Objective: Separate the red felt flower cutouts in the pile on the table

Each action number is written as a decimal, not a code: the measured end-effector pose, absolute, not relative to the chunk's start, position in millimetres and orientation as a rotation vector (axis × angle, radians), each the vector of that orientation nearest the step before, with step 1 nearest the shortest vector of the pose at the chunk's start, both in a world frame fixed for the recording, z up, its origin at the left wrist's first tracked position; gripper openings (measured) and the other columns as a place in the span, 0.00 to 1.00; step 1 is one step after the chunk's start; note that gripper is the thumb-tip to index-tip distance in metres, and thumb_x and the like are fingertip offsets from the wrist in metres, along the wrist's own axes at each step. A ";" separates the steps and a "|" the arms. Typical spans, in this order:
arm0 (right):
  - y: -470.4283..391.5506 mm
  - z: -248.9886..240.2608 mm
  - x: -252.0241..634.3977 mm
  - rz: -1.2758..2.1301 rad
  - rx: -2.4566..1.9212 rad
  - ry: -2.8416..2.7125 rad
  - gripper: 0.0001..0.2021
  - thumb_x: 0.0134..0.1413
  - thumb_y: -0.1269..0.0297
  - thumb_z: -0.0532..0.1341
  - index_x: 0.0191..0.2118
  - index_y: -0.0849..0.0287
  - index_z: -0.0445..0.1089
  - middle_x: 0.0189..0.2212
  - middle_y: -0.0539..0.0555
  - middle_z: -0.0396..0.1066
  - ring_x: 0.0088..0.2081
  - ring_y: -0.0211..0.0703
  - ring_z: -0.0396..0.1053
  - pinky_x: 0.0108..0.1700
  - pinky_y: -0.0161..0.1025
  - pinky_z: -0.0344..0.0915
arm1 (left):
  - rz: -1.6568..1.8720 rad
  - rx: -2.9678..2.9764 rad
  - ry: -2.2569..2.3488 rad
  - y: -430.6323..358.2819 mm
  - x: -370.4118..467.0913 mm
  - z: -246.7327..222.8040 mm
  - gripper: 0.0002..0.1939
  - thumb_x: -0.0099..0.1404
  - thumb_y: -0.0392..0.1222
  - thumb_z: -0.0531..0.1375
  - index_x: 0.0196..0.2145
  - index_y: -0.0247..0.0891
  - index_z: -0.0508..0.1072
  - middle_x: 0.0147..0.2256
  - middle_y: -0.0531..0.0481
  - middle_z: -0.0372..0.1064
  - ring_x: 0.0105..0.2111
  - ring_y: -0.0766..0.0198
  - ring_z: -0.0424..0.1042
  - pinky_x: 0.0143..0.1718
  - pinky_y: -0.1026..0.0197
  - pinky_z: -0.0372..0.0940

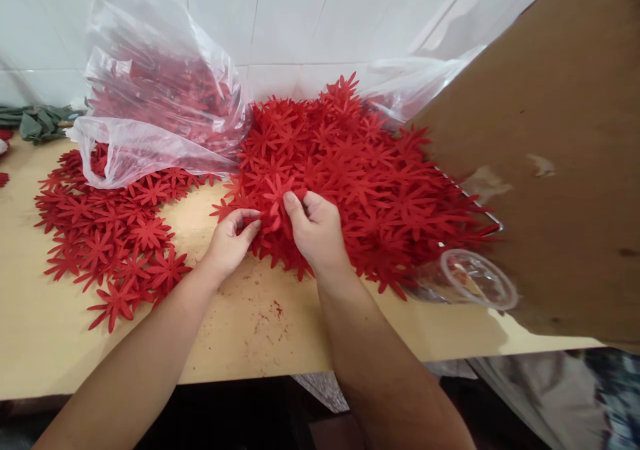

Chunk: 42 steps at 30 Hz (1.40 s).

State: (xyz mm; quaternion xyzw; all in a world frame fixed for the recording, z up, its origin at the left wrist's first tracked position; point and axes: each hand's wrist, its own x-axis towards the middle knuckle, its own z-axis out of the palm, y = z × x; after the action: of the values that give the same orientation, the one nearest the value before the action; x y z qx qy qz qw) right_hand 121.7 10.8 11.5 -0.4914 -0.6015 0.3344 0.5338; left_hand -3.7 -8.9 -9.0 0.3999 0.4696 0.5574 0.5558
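Both hands meet over the front left edge of a large heap of red flower-shaped pieces point(345, 170). Between them is one red flower piece point(275, 197), lighter than the heap behind it. My right hand point(317, 227) pinches its right side with thumb and fingers. On its left side, my left hand point(234, 237) is closed, thumb against fingertips, on a petal edge. A second, flatter pile of red flowers point(115, 230) lies on the table to the left of my left hand.
A clear plastic bag point(160, 90) of red pieces stands at the back left. A clear plastic cup point(477, 280) lies on its side at the right, beside a brown board point(560, 157). Green fabric point(43, 123) is at far left. Red scraps dot the table point(235, 343).
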 end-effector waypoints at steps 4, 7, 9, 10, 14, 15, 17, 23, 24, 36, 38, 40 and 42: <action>12.6 8.5 120.5 0.790 -1.142 -1.417 0.17 0.50 0.52 0.57 0.20 0.57 0.57 0.17 0.46 0.57 0.21 0.33 0.54 0.26 0.35 0.56 | 1.326 0.972 1.036 -11.4 -6.3 -8.1 0.07 0.52 0.38 0.62 0.31 0.35 0.72 0.30 0.53 0.70 0.31 0.71 0.66 0.38 0.65 0.60; 14.4 3.6 116.7 0.849 -1.042 -1.447 0.10 0.48 0.55 0.59 0.26 0.56 0.63 0.22 0.49 0.65 0.26 0.37 0.61 0.32 0.37 0.61 | 1.312 1.011 0.952 -13.0 -7.0 -8.0 0.12 0.50 0.43 0.64 0.33 0.36 0.72 0.33 0.51 0.70 0.33 0.69 0.67 0.41 0.64 0.60; 14.6 0.9 114.3 0.870 -1.010 -1.461 0.08 0.47 0.57 0.60 0.29 0.56 0.64 0.24 0.49 0.66 0.28 0.38 0.63 0.34 0.38 0.63 | 1.302 1.060 0.924 -13.2 -6.4 -8.4 0.14 0.50 0.43 0.64 0.35 0.36 0.72 0.35 0.50 0.71 0.35 0.68 0.67 0.42 0.63 0.60; 14.4 0.0 113.5 0.878 -1.004 -1.462 0.08 0.47 0.58 0.60 0.30 0.56 0.64 0.25 0.49 0.66 0.29 0.38 0.64 0.35 0.39 0.63 | 1.299 1.080 0.920 -13.1 -6.0 -8.9 0.14 0.49 0.43 0.64 0.35 0.36 0.72 0.35 0.49 0.71 0.36 0.67 0.67 0.43 0.62 0.60; 12.2 0.3 112.8 0.857 -1.062 -1.450 0.08 0.48 0.58 0.59 0.28 0.57 0.64 0.23 0.49 0.65 0.26 0.36 0.63 0.31 0.37 0.62 | 1.295 1.089 0.973 -11.4 -4.9 -12.9 0.10 0.49 0.38 0.63 0.31 0.36 0.72 0.31 0.52 0.70 0.33 0.68 0.66 0.40 0.62 0.61; 11.5 1.0 113.0 0.844 -1.082 -1.458 0.08 0.48 0.58 0.58 0.27 0.57 0.64 0.22 0.49 0.65 0.25 0.36 0.62 0.29 0.36 0.61 | 1.292 1.093 0.992 -11.0 -5.0 -14.0 0.07 0.49 0.37 0.62 0.29 0.36 0.71 0.29 0.53 0.69 0.31 0.69 0.65 0.39 0.63 0.60; 9.9 3.1 113.7 0.813 -1.112 -1.476 0.10 0.50 0.57 0.57 0.25 0.57 0.63 0.20 0.48 0.64 0.24 0.35 0.60 0.27 0.35 0.59 | 1.273 1.112 1.008 -10.7 -5.7 -15.1 0.05 0.50 0.37 0.62 0.26 0.35 0.70 0.26 0.54 0.67 0.28 0.71 0.63 0.36 0.64 0.60; 8.0 7.1 113.6 0.779 -1.103 -1.449 0.12 0.51 0.57 0.57 0.22 0.57 0.61 0.19 0.48 0.61 0.22 0.35 0.58 0.27 0.35 0.58 | 1.232 1.053 0.928 -13.9 -7.4 -6.6 0.12 0.49 0.45 0.64 0.30 0.36 0.69 0.28 0.53 0.66 0.30 0.70 0.64 0.37 0.65 0.59; 8.4 6.8 113.0 0.791 -1.078 -1.450 0.11 0.51 0.58 0.57 0.23 0.57 0.62 0.20 0.48 0.63 0.24 0.35 0.60 0.29 0.36 0.60 | 1.243 1.022 0.920 -14.0 -7.2 -5.4 0.14 0.48 0.45 0.64 0.32 0.36 0.69 0.30 0.53 0.67 0.32 0.70 0.65 0.38 0.65 0.59; 10.7 2.5 106.2 1.021 -0.909 -1.355 0.07 0.45 0.60 0.62 0.30 0.57 0.66 0.29 0.50 0.70 0.34 0.38 0.68 0.42 0.40 0.66 | 1.345 1.050 0.932 -7.7 -1.3 -13.9 0.08 0.51 0.39 0.60 0.31 0.36 0.70 0.30 0.52 0.70 0.34 0.68 0.67 0.43 0.61 0.60; 10.6 2.9 107.4 1.070 -0.930 -1.325 0.10 0.41 0.60 0.65 0.31 0.57 0.67 0.30 0.49 0.71 0.33 0.37 0.69 0.41 0.39 0.67 | 1.306 1.087 0.982 -8.8 -1.3 -13.3 0.07 0.51 0.39 0.60 0.30 0.35 0.69 0.28 0.53 0.69 0.31 0.69 0.65 0.39 0.62 0.61; 10.6 3.5 108.5 1.119 -0.932 -1.338 0.11 0.39 0.60 0.66 0.32 0.57 0.68 0.30 0.49 0.71 0.33 0.37 0.69 0.40 0.39 0.67 | 1.253 1.154 1.057 -10.3 -1.0 -12.9 0.06 0.52 0.38 0.60 0.28 0.35 0.68 0.26 0.54 0.67 0.27 0.71 0.63 0.33 0.64 0.60; 11.0 4.3 110.0 1.086 -0.950 -1.352 0.08 0.40 0.61 0.65 0.27 0.58 0.68 0.26 0.49 0.70 0.30 0.37 0.68 0.37 0.38 0.66 | 1.198 1.219 1.131 -11.7 -0.5 -12.3 0.04 0.52 0.38 0.59 0.26 0.35 0.67 0.23 0.55 0.64 0.24 0.72 0.60 0.29 0.65 0.58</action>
State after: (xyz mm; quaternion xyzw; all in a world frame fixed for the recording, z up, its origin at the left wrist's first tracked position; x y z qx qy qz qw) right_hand 110.0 11.0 4.3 -0.4013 -0.5713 0.4587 0.5497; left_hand -0.5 -11.7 -12.3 0.5082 0.4715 0.4995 0.5195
